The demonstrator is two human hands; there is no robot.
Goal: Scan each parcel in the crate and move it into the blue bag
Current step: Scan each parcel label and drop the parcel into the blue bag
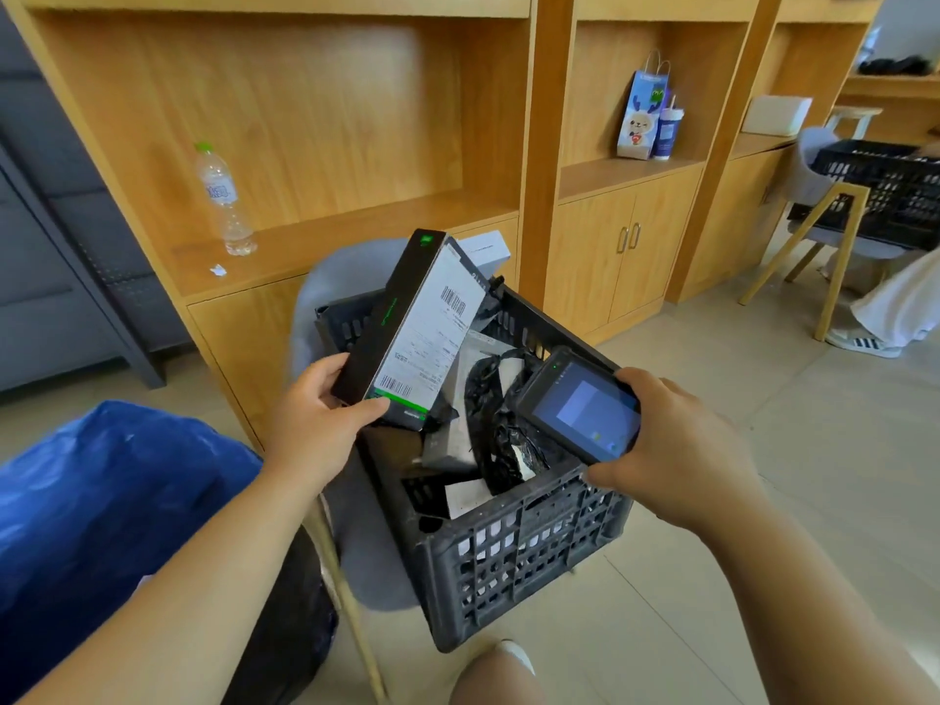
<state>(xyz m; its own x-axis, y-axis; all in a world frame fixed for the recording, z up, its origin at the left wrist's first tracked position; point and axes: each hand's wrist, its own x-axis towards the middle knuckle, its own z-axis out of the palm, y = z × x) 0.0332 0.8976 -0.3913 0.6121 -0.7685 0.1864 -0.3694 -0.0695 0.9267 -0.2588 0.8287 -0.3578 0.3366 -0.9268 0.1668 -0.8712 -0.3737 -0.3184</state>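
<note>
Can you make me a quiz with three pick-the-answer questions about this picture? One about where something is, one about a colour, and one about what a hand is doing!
1. Where is the water bottle?
A. In the crate
B. On the wooden shelf
C. On the floor

2. What colour is the big bag at the lower left?
A. Blue
B. Red
C. Yellow

3. What is the left hand doing?
A. Resting empty
B. Pushing the chair
C. Holding a long black box

Answers:
1. B, the bottle stands upright on the shelf, left of the crate.
2. A, the bag is plainly blue.
3. C, the left hand's grip is closed on the black box with its white label facing up, while the right hand holds the scanner beside it.
</note>
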